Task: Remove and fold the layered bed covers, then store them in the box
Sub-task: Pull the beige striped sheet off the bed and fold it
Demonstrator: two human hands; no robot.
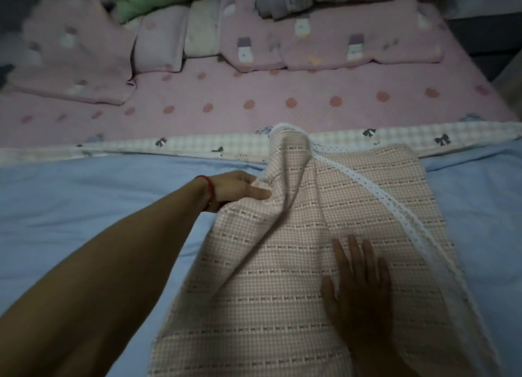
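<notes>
Left hand (240, 188) pinches cover (296, 263) edge; right hand (358, 289) flat.

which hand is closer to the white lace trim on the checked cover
Right. The right hand lies flat on the pink checked cover just left of the lace trim. The left hand grips the cover's raised left edge, farther from the trim.

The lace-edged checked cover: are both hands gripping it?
No. The left hand pinches a fold of the checked cover, while the right hand lies flat on it with straight fingers.
</notes>
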